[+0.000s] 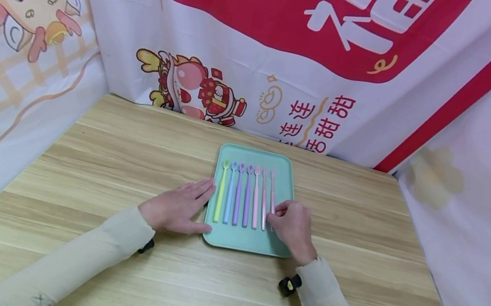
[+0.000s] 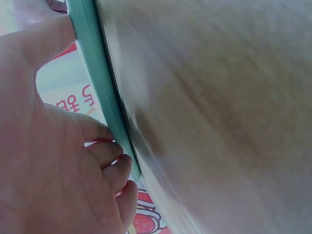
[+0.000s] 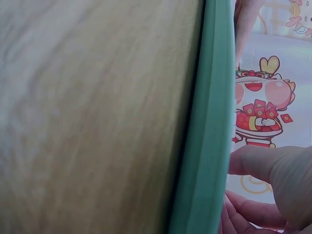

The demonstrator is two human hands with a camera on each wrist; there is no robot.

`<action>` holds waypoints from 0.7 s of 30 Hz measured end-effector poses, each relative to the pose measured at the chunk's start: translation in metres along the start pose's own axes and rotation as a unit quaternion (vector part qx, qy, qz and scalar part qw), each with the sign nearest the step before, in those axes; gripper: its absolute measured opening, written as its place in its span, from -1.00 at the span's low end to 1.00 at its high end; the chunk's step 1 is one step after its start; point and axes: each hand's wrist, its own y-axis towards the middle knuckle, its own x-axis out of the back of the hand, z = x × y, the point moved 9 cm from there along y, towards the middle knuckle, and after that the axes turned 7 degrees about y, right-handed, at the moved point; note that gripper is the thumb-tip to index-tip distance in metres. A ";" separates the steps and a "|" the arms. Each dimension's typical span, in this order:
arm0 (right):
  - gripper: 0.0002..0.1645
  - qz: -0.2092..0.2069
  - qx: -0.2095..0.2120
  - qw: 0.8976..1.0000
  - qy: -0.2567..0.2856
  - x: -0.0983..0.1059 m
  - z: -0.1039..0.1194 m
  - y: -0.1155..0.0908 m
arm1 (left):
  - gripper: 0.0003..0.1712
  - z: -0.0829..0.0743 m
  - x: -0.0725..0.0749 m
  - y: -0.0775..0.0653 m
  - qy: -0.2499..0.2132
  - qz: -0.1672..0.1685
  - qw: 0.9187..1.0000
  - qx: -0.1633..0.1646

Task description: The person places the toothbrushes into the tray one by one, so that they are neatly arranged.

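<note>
Several toothbrushes lie side by side on a mint-green tray (image 1: 240, 240), heads toward the far end. From the left they run yellow-green (image 1: 221, 192), blue (image 1: 230, 194), two purple (image 1: 238, 195), then pinks (image 1: 256, 198). At the tray's left edge my left hand (image 1: 180, 207) is spread, its fingers and thumb touching the rim. My right hand (image 1: 293, 229) reaches over the right rim with curled fingers, pinching the lower handle of the rightmost pink toothbrush (image 1: 273, 190). In the right wrist view the tray wall (image 3: 207, 117) hides those fingertips and the toothbrush.
The tray sits on a wood-grain table (image 1: 152, 159), near its far side. Printed cloth (image 1: 268, 43) hangs behind the table and along both sides. A black strap device (image 1: 289, 286) is on the right wrist.
</note>
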 end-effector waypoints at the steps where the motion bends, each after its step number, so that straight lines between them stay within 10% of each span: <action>1: -0.83 0.000 0.001 1.000 0.001 0.000 0.000 0.000 | 0.17 0.000 0.000 0.000 0.000 0.000 1.000 0.000; 21: -0.72 0.011 -0.017 1.000 0.001 0.009 -0.004 0.003 | 0.17 0.002 0.000 0.002 -0.004 0.002 1.000 0.003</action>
